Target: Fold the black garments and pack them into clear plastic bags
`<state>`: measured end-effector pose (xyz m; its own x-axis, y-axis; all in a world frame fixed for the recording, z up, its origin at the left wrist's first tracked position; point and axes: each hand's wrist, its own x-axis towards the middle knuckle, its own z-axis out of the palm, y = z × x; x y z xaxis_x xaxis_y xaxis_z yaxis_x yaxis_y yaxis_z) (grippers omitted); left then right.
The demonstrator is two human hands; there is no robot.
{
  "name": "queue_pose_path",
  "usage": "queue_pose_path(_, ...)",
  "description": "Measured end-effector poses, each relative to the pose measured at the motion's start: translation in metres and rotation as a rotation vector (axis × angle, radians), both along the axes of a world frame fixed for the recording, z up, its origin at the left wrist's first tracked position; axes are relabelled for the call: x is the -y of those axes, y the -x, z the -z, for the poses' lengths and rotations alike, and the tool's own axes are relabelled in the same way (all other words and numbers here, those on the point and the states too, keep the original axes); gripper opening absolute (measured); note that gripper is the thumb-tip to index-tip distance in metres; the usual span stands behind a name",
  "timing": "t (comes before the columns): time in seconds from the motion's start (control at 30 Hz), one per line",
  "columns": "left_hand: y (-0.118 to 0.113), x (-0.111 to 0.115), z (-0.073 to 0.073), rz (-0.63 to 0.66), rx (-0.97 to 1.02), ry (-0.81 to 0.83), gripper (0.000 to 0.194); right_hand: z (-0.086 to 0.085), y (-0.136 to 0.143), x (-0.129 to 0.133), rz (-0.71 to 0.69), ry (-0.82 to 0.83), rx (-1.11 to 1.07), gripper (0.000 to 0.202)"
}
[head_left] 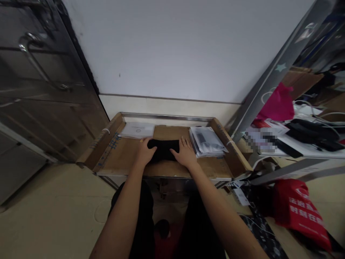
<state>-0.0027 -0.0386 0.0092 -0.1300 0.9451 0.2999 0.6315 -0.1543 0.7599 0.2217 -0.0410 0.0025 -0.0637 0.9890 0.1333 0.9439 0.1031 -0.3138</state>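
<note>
A black folded cloth lies near the front of a cardboard-lined table. My left hand grips its left end, with the thumb on top and the fingers bent round the far side. At the opposite end, my right hand holds the cloth between its thumb and fingers. Just right of that hand is a stack of clear plastic packets with something dark in the top one. Flat clear bags lie at the back left, beyond my left hand.
Raised cardboard sides edge the table, and a white wall stands behind it. To the left is a metal door with a curved handle. A cluttered desk stands to the right, above a red bag on the floor.
</note>
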Motion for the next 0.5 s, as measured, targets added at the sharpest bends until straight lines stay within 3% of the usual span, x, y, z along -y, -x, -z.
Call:
queue_pose_path(0.2, 0.005, 0.010, -0.008, 0.101, 0.174, 0.166, 0.029, 0.004, -0.003, 0.000, -0.036, -0.053, -0.001, 0.105)
queue_pose_path(0.4, 0.015, 0.022, -0.027, 0.199, 0.310, 0.283, 0.070, 0.002, -0.010, 0.001, -0.137, -0.029, 0.026, 0.115)
queue_pose_path(0.5, 0.023, 0.025, -0.032, 0.213, 0.277, 0.294, 0.076, -0.001, -0.014, 0.002, -0.184, -0.022, -0.014, 0.113)
